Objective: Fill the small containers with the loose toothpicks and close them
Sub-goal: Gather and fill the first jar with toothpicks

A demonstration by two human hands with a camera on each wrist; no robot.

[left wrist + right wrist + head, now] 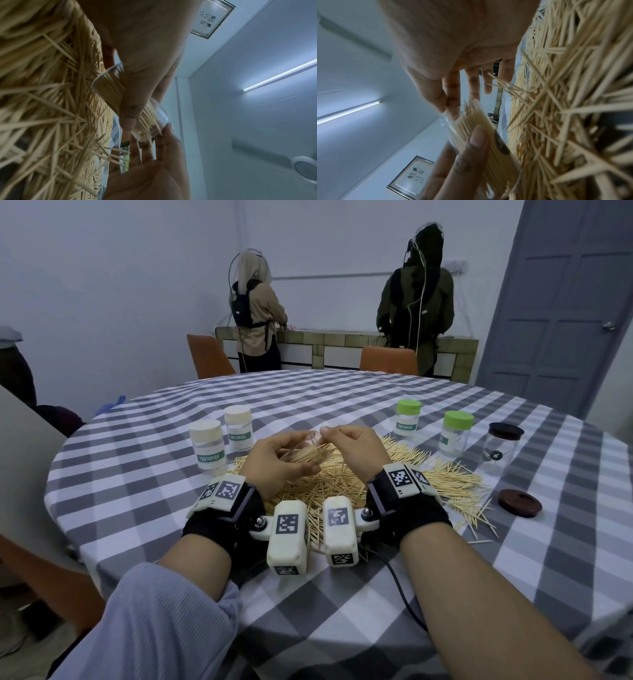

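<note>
A clear open container (pixel 310 451), already packed with toothpicks, is held tilted above the table's middle by the left hand (pixel 274 463), whose thumb and fingers are curled round its wall; in the left wrist view the thumb (pixel 130 113) is seen pressed across the clear side, the sticks jutting from the mouth. The right hand (pixel 356 451) is set at the container's mouth, thumb and forefinger drawn narrowly together at the tips of the sticks; whether a toothpick is actually pinched cannot be told. Beneath both hands a broad heap of loose toothpicks (pixel 394 474) is spread over the checked tablecloth (pixel 137 491), reaching toward the right edge. Two cream-lidded containers (pixel 209 450) are stood just left of the heap; two green-lidded containers (pixel 455 436) are stood behind it toward the far right; a dark-lidded jar (pixel 501 448) is placed beside them, nearer the right edge; a brown lid (pixel 520 501) is laid flat on the cloth, close to the heap's right fringe.
</note>
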